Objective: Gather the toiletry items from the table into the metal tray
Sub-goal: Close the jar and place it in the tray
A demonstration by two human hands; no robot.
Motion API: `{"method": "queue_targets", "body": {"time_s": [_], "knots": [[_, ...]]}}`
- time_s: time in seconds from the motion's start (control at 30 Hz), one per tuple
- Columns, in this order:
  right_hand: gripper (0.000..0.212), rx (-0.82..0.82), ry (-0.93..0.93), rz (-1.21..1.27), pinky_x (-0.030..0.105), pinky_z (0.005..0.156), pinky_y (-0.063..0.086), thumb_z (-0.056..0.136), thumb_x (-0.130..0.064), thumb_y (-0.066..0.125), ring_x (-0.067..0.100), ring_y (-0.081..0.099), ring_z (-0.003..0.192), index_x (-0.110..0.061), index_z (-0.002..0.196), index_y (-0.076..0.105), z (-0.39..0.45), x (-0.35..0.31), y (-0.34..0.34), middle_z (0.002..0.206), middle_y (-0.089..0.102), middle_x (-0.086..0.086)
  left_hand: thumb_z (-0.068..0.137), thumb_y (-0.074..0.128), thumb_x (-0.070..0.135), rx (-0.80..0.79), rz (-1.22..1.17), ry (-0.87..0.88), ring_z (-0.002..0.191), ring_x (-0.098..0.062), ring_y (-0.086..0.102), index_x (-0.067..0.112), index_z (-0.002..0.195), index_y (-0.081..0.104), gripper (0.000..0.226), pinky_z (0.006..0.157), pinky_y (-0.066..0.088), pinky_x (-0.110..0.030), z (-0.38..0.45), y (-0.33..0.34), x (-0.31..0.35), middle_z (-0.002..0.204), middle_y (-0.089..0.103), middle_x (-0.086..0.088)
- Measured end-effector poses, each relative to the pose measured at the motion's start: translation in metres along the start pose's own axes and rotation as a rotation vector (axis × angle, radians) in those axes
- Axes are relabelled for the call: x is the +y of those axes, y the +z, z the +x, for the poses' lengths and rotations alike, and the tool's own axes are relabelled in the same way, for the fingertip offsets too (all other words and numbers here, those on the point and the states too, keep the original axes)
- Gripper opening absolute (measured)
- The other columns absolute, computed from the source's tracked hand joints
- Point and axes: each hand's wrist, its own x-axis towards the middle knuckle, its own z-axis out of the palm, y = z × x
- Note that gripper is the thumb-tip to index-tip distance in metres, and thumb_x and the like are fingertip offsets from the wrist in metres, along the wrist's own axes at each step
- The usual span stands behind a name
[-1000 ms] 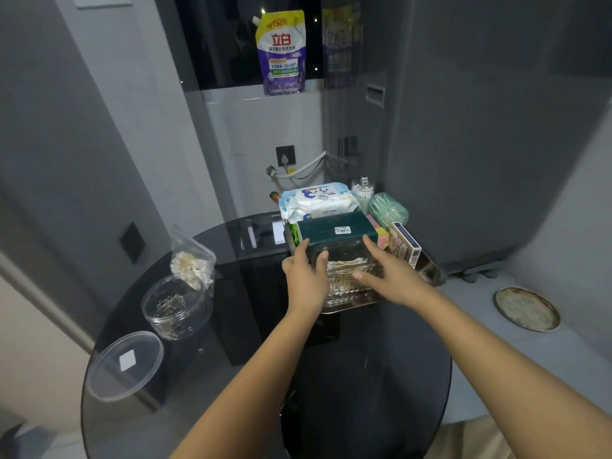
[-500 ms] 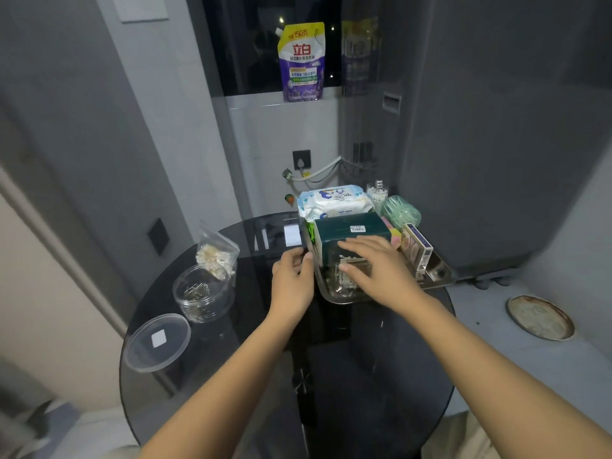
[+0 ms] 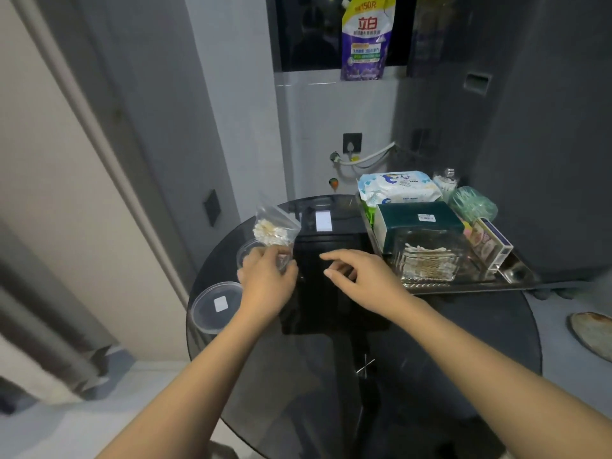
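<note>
The metal tray (image 3: 463,287) sits at the right back of the round glass table (image 3: 430,359). It holds a wet-wipes pack (image 3: 397,188), a dark green box (image 3: 417,217), a clear box of cotton swabs (image 3: 427,260), a green tub (image 3: 472,203) and a small carton (image 3: 493,243). Left of the tray, my left hand (image 3: 268,279) curls over a clear round container (image 3: 246,255), mostly hiding it. A plastic bag of white pieces (image 3: 275,226) stands just behind it. My right hand (image 3: 364,276) hovers left of the tray, fingers loose, holding nothing.
The container's clear lid (image 3: 217,306) lies at the table's left edge. A detergent pouch (image 3: 366,38) stands on the sill behind. A round plate (image 3: 592,332) rests on a lower surface to the right. A wall and curtain close in on the left.
Both hands left the swab box in the tray and moved left. My left hand now reaches the round container; my right hand trails over the table's middle.
</note>
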Motion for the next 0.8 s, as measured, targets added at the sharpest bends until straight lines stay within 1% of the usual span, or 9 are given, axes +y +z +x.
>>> {"method": "queue_targets", "body": {"time_s": [0.1,0.2,0.3,0.43,0.57,0.63,0.7,0.73,0.8], "knots": [[0.032,-0.037,0.034,0.027,0.013,0.076,0.043,0.089,-0.028,0.057,0.002,0.057,0.083,-0.027,0.121,0.059,0.004,0.005,0.006,0.093,0.062,-0.012,0.082,0.061,0.041,0.075,0.140,-0.019,0.132,-0.029,0.028,0.022,0.128,0.049,0.052,0.109,0.017,-0.042,0.007,-0.004,-0.013,0.140,0.035,-0.009],[0.031,-0.046,0.069,0.055,0.017,0.077,0.047,0.089,-0.027,0.057,0.005,0.058,0.084,-0.027,0.119,0.060,0.010,0.010,0.011,0.091,0.063,-0.012,0.075,0.066,0.051,0.063,0.154,-0.085,0.142,-0.032,0.015,0.022,0.141,0.035,0.078,0.115,0.007,-0.046,0.019,-0.005,-0.029,0.153,0.019,-0.015],[0.030,-0.029,0.097,0.097,0.015,0.075,0.045,0.088,-0.027,0.059,0.004,0.058,0.080,-0.028,0.117,0.062,0.015,0.014,0.014,0.086,0.060,-0.016,0.070,0.071,0.054,-0.003,0.055,-0.105,0.145,-0.025,0.017,0.023,0.145,0.027,0.092,0.117,0.004,-0.045,0.028,-0.004,-0.036,0.154,0.024,-0.011],[0.037,-0.038,0.143,0.162,0.013,0.073,0.043,0.085,-0.029,0.062,0.005,0.057,0.082,-0.029,0.121,0.057,0.017,0.018,0.017,0.093,0.060,-0.015,0.065,0.076,0.052,0.031,-0.042,-0.078,0.134,-0.022,0.036,0.028,0.142,0.031,0.092,0.112,0.017,-0.042,0.029,-0.008,-0.029,0.143,0.043,-0.002],[0.067,-0.118,0.135,0.259,0.022,0.088,0.048,0.078,-0.034,0.070,0.005,0.055,0.107,-0.034,0.136,0.039,0.019,0.014,0.009,0.120,0.052,-0.015,0.058,0.078,0.057,-0.053,-0.255,-0.042,0.133,-0.017,0.040,0.035,0.140,0.034,0.095,0.113,0.027,-0.046,0.021,-0.015,-0.014,0.143,0.044,0.006],[0.083,-0.189,0.119,0.320,0.024,0.098,0.044,0.070,-0.040,0.073,0.003,0.049,0.118,-0.036,0.140,0.029,0.018,0.008,0.005,0.129,0.044,-0.018,0.059,0.081,0.052,-0.178,-0.443,-0.037,0.127,-0.013,0.045,0.034,0.141,0.034,0.096,0.104,0.040,-0.034,0.011,-0.021,-0.005,0.137,0.047,0.007],[0.098,-0.243,0.114,0.378,0.027,0.106,0.038,0.060,-0.044,0.073,0.005,0.041,0.129,-0.035,0.143,0.021,0.016,0.002,0.003,0.139,0.037,-0.016,0.063,0.081,0.043,-0.275,-0.560,-0.040,0.118,-0.009,0.052,0.031,0.142,0.034,0.093,0.086,0.044,-0.017,0.004,-0.023,-0.001,0.123,0.053,0.010],[0.104,-0.261,0.122,0.409,0.029,0.109,0.036,0.058,-0.042,0.074,0.006,0.037,0.132,-0.031,0.145,0.018,0.015,0.000,0.004,0.144,0.034,-0.012,0.061,0.082,0.043,-0.298,-0.590,-0.044,0.115,-0.008,0.053,0.031,0.142,0.035,0.094,0.081,0.043,-0.014,0.002,-0.022,-0.001,0.118,0.054,0.010],[0.107,-0.271,0.137,0.485,0.032,0.111,0.035,0.057,-0.035,0.078,0.009,0.036,0.135,-0.027,0.145,0.018,0.013,-0.003,0.007,0.146,0.034,-0.009,0.054,0.084,0.051,-0.329,-0.608,-0.044,0.113,-0.006,0.055,0.035,0.141,0.036,0.100,0.086,0.043,-0.016,0.001,-0.023,-0.004,0.117,0.054,0.009]]}}
